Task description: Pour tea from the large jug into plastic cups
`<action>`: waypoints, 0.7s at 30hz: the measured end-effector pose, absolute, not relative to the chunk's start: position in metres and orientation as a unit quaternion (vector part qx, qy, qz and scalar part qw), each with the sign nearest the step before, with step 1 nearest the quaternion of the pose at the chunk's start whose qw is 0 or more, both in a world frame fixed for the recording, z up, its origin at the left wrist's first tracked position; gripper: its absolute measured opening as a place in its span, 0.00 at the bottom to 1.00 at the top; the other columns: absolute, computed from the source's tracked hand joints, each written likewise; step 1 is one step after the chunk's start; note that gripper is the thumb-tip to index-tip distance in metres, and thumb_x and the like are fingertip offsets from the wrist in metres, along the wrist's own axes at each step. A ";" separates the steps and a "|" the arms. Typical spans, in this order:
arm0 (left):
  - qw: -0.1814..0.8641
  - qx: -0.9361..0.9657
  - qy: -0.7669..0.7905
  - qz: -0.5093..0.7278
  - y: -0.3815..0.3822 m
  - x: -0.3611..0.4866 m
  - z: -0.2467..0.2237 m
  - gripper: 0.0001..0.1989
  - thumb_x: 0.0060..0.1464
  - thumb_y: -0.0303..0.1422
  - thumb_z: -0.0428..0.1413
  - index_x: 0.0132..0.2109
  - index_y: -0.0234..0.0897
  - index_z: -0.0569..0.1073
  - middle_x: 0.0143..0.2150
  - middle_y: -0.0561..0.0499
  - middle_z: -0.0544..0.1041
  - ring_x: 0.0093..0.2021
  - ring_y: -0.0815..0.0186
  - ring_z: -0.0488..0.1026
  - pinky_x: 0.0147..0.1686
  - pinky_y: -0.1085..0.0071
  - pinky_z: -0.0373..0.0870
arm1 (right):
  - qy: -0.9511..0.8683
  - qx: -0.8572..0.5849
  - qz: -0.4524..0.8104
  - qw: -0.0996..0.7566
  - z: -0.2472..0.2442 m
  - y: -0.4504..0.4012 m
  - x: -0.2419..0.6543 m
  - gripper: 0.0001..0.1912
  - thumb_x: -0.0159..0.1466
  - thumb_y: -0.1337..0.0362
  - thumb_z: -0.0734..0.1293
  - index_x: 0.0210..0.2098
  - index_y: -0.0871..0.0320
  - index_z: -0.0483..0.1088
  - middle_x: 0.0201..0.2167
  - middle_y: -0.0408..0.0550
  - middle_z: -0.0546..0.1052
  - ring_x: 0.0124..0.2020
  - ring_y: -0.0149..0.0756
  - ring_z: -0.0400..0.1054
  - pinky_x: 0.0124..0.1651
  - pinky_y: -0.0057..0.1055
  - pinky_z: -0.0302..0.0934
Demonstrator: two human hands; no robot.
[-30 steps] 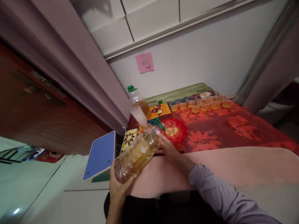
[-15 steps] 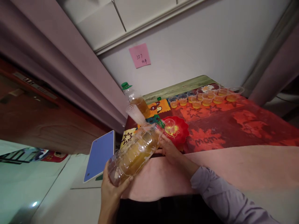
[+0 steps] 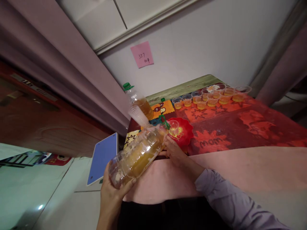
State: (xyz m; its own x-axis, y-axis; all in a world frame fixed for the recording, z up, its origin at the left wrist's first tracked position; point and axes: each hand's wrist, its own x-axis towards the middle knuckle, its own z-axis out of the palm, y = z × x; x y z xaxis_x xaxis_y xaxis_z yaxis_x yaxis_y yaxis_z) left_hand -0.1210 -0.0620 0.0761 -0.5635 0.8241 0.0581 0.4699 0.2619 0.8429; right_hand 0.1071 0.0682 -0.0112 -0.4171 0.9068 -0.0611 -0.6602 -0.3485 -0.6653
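A large clear plastic bottle (image 3: 139,156) of yellow-brown liquid lies tilted nearly on its side between my hands. My left hand (image 3: 114,188) is wrapped round its base, thumb along the near side. Close to the neck, my right hand (image 3: 174,150) grips the bottle from the right. A green carrying ring (image 3: 164,121) sticks up at the neck. The mouth points at a small clear plastic cup (image 3: 174,127), which stands on a red scalloped plate (image 3: 188,134). Whether liquid is flowing, I cannot make out.
Behind stands a second bottle (image 3: 141,103) with a green cap, beside a leaning stack of clear cups (image 3: 138,115). A loose green cap (image 3: 162,99) lies near the wall. Several cups of yellow liquid (image 3: 212,99) line the back right. A blue board (image 3: 103,158) is at the left.
The bottle's base has shifted slightly left with my left hand, and its liquid reaches further into the neck. The camera view has moved a little.
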 end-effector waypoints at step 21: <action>0.182 0.424 0.782 0.418 -0.057 -0.106 0.094 0.68 0.28 0.50 0.78 0.75 0.36 0.61 0.67 0.34 0.74 0.67 0.36 0.71 0.69 0.39 0.65 | -0.252 -0.236 0.791 0.505 -0.010 0.071 0.106 0.31 0.63 0.40 0.74 0.59 0.47 0.72 0.62 0.51 0.78 0.55 0.49 0.79 0.45 0.44 0.81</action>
